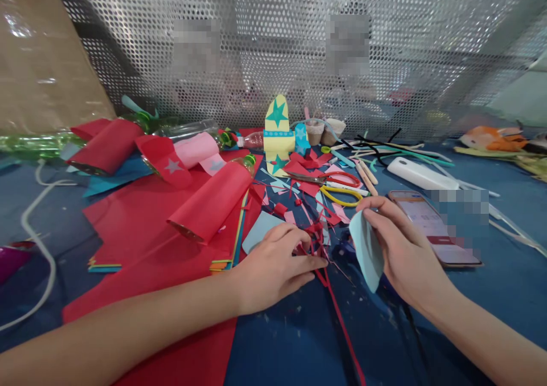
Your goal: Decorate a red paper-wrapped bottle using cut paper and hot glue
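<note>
My left hand [277, 266] is low over a tangle of thin red paper strips [316, 235], its fingers curled round some of them. One long red strip [344, 323] trails from there toward the near edge. Beside that hand lies a flat light blue paper piece [258, 231], partly covered by it. To the right, my right hand [401, 249] pinches a curved light blue paper piece [366, 255] by its upper edge, raised and tilted. A dark blue object [344, 248] behind this piece is mostly hidden.
Red-wrapped bottles [213, 200] rest on red paper sheets [128, 220] at left. Scissors with red and yellow handles [342, 189] lie ahead among scraps. A yellow rocket-shaped decoration [280, 143] stands behind. A phone [431, 226] and a white glue gun-like tool [421, 175] are right.
</note>
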Tool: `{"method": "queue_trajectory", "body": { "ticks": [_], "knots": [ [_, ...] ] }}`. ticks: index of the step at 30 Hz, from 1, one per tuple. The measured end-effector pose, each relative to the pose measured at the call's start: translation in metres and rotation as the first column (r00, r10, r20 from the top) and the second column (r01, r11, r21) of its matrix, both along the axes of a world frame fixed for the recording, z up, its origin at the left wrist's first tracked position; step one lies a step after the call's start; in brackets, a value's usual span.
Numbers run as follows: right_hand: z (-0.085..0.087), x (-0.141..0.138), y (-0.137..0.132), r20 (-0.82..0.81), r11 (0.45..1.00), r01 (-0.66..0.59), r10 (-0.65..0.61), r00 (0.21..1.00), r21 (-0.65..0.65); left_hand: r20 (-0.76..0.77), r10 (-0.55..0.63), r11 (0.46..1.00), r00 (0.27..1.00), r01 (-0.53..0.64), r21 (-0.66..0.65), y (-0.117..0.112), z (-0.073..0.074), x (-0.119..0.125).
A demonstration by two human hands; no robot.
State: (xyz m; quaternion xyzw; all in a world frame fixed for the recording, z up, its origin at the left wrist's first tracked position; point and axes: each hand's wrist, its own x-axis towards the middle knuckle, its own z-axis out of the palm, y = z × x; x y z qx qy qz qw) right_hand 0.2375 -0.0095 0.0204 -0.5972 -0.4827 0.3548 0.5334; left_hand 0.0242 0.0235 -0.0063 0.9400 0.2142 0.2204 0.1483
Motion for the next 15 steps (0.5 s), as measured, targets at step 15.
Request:
{"method": "queue_trajectory", "body": {
  "ticks": [15],
  "knots": [
    [0.0062, -0.0052, 0.0008, 0.082, 0.991, -0.121, 0.126, 0.989, -0.062, 0.261, 0.178, 0.963, 0.949, -0.113, -0.246, 0.0029, 0.0078, -0.0011]
  ]
}}
